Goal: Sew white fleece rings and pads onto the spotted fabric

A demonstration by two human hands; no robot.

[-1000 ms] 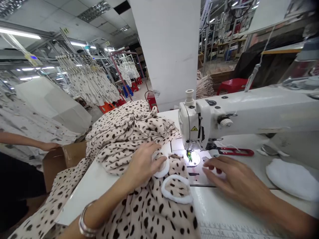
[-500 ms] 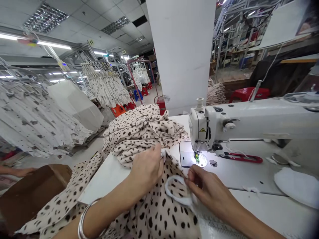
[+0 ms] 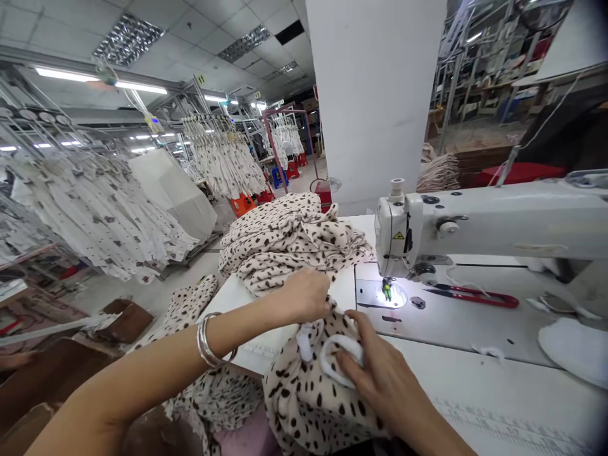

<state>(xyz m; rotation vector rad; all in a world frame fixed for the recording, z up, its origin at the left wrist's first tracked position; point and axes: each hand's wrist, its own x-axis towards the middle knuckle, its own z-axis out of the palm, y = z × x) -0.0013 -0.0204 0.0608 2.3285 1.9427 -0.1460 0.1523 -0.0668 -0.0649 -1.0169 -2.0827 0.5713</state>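
As two hands [image 3: 306, 294] [image 3: 382, 373] hold cloth [image 3: 316, 396], one machine [image 3: 484, 218]

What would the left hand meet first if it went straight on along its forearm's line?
Beyond the spotted fabric at its fingertips, the left hand would probably meet the sewing machine's head; from this one view, its height against the head is unclear, so it might pass beneath.

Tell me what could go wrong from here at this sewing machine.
The spotted cloth gripped by the left hand and right hand droops in loose folds, so it might slip or bunch. The silver bangles on the left wrist could snag fabric. The red-handled snips lie with their blades towards the presser foot and might catch cloth brought there.
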